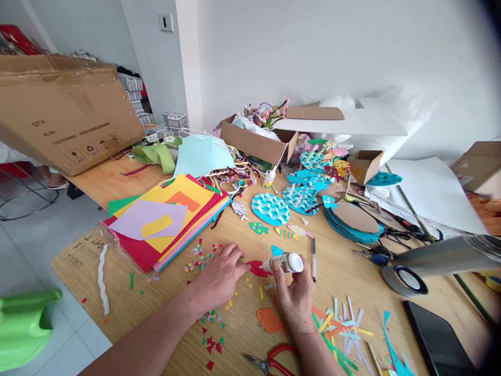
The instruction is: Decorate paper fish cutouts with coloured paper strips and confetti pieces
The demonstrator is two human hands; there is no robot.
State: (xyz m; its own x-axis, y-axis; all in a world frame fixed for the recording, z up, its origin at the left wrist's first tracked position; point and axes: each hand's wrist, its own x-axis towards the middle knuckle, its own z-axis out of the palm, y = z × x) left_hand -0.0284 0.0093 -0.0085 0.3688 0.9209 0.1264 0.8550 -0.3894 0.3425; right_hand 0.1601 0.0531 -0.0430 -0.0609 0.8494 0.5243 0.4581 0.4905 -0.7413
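Bottle (290, 262) gripped in right hand (294, 292), left hand (221, 275) loosely spread, fingertips at edge of red paper fish (258, 269)

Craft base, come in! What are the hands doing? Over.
Right hand gripping small white bottle, tipped sideways at red paper fish. Left hand at fish's other end. Close by: orange paper fish, red-handled tool. Over.

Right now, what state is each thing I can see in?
Glue bottle, tilted in the right hand
Red paper fish, flat, left hand at its edge
Red-handled tool, lying, handles apart
Phone, flat, screen dark
Middle cardboard box, open, filled
Paper sheets, stacked unevenly
Paper strips, loosely heaped
Pen, lying flat
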